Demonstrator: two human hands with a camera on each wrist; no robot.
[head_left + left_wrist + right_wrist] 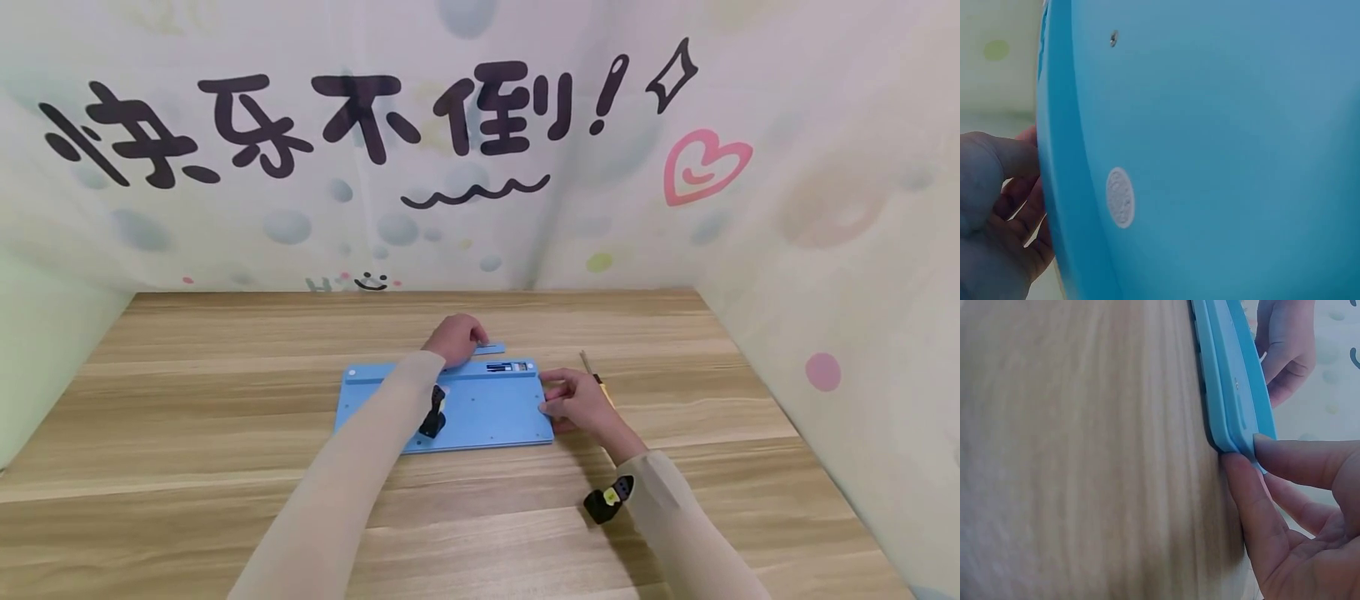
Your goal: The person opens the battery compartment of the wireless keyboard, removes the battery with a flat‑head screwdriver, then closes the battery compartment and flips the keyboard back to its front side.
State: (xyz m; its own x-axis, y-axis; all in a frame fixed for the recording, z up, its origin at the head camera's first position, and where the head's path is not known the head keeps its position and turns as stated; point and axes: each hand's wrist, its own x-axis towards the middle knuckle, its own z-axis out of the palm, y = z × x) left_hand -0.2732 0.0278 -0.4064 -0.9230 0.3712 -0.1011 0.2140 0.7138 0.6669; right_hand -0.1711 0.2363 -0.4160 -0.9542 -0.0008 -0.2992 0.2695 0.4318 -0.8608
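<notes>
From the head camera, you see a blue keyboard [480, 408] lying upside down on the wooden table [187, 400], near the middle. Its flat back faces up. At the far edge an open battery slot [504, 367] shows. Just behind that lies a small blue cover [491, 347] on the table. Your left hand [454, 338] rests at the far edge of the keyboard, next to the small cover. Its fingers are curled down, but you cannot tell from here if they grip anything. Your right hand [576, 402] is at the right edge of the keyboard, and its fingers touch that edge. A screwdriver [595, 377] with a yellow handle lies on the table just behind your right hand.

From the left wrist camera, the blue back of the keyboard [1229, 156] fills almost the whole view. You can see a tiny screw [1114, 39] and a round white foot pad [1120, 197] on it. Your left hand [997, 212] sits at the keyboard's edge with fingers bent and a little apart.

From the right wrist camera, you see the keyboard [1230, 381] from the side, flat on the table [1079, 456]. Your right hand [1297, 519] pinches its corner, with the thumb low against the edge and a finger on top. The left hand [1285, 350] shows at the far side, fingers curled.
</notes>
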